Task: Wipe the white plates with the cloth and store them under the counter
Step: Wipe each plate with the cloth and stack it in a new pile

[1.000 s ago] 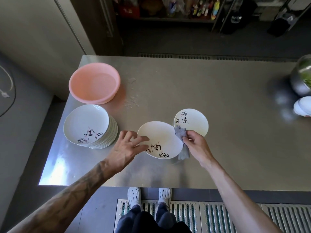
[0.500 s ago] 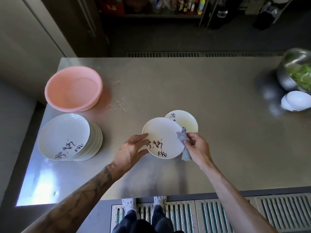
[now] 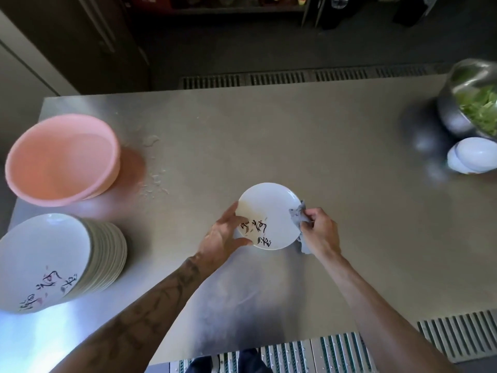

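The white plate (image 3: 269, 215) is gripped at its left rim by the left hand (image 3: 222, 238); the right hand (image 3: 320, 232) pinches the grey cloth (image 3: 299, 216) against its right rim.

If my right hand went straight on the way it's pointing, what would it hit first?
Probably the white plate: the right hand pinches the cloth right at its right rim, though depth is unclear.

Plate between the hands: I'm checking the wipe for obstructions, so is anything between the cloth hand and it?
Nothing visible is. The right hand holds the grey cloth directly against the right rim of the plate, and the left hand holds its left edge.
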The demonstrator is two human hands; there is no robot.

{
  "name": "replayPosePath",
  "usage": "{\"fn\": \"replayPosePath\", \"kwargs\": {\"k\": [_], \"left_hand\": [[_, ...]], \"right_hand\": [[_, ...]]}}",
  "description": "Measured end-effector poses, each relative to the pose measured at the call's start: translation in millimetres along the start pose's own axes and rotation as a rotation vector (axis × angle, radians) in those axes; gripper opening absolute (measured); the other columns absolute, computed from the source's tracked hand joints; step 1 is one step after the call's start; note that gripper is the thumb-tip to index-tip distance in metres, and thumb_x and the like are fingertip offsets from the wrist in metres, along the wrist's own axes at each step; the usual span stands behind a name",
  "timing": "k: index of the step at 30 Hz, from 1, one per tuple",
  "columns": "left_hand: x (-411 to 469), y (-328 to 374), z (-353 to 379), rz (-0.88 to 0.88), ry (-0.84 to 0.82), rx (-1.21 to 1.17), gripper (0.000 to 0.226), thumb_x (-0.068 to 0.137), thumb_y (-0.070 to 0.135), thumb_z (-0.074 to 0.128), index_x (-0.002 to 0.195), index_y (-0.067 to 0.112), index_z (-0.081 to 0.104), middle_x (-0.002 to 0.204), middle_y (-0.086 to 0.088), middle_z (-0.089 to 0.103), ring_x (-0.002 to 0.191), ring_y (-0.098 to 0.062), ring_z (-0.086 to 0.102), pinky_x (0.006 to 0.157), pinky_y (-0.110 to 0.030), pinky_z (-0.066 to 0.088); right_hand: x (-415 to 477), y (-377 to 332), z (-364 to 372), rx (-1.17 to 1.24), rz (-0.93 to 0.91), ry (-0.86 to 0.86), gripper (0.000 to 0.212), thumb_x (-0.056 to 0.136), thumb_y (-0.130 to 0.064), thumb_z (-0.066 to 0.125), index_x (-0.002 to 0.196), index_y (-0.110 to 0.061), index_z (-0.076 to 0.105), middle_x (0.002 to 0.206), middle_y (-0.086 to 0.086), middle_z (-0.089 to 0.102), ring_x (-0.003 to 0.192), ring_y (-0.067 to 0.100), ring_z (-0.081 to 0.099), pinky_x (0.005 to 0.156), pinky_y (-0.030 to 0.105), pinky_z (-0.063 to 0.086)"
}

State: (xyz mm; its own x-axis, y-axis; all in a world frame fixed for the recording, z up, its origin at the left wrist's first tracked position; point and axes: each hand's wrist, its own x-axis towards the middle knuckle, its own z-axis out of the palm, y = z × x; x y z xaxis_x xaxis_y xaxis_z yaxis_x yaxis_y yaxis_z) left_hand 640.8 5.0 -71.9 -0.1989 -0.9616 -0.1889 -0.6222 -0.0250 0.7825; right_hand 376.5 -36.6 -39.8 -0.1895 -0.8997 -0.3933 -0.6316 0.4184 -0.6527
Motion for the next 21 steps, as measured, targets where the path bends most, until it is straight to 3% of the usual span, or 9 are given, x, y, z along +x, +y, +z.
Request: {"fn": "replayPosePath", "kwargs": {"k": [5,10,16,21], "left_hand": [[9,-6,12,-0.035,-0.051,0.053,0.069,0.075,0.062,0.063,0.130,0.020,0.063,0.164,0.000,0.031,0.135,-0.024,0.052,0.107,-0.047,0.047],[9,-5,11,-0.045,-0.055,0.081,0.068,0.075,0.063,0.059,0.133,0.027,0.057,0.165,0.001,0.028,0.131,-0.028,0.055,0.104,-0.045,0.048],[9,-9,10,-0.081,-0.067,0.113,0.066,0.076,0.038,0.077,0.133,0.039,0.043,0.166,-0.005,0.027,0.131,-0.036,0.054,0.104,-0.046,0.048],[10,-8,13,-0.092,-0.104,0.143,0.072,0.083,0.042,0.074,0.146,0.020,0.048,0.168,-0.004,0.019,0.142,-0.035,0.043,0.112,-0.048,0.043]], "right_hand": [[12,8,3,-0.073,0.002,-0.011,0.021,0.092,-0.011,0.056,0.110,-0.016,0.065,0.099,-0.002,0.072,0.088,0.021,0.067,0.060,0.022,0.048],[15,4,8,-0.150,-0.026,-0.020,0.024,0.091,-0.003,0.056,0.113,-0.009,0.065,0.106,0.007,0.072,0.101,0.028,0.065,0.083,0.032,0.049],[12,-2,11,-0.218,-0.059,-0.046,0.024,0.092,-0.003,0.055,0.113,-0.009,0.065,0.106,0.009,0.071,0.104,0.029,0.063,0.080,0.030,0.042],[12,1,5,-0.204,-0.085,-0.031,0.019,0.091,-0.002,0.052,0.105,-0.012,0.062,0.101,0.007,0.068,0.098,0.029,0.062,0.076,0.032,0.042]]}}
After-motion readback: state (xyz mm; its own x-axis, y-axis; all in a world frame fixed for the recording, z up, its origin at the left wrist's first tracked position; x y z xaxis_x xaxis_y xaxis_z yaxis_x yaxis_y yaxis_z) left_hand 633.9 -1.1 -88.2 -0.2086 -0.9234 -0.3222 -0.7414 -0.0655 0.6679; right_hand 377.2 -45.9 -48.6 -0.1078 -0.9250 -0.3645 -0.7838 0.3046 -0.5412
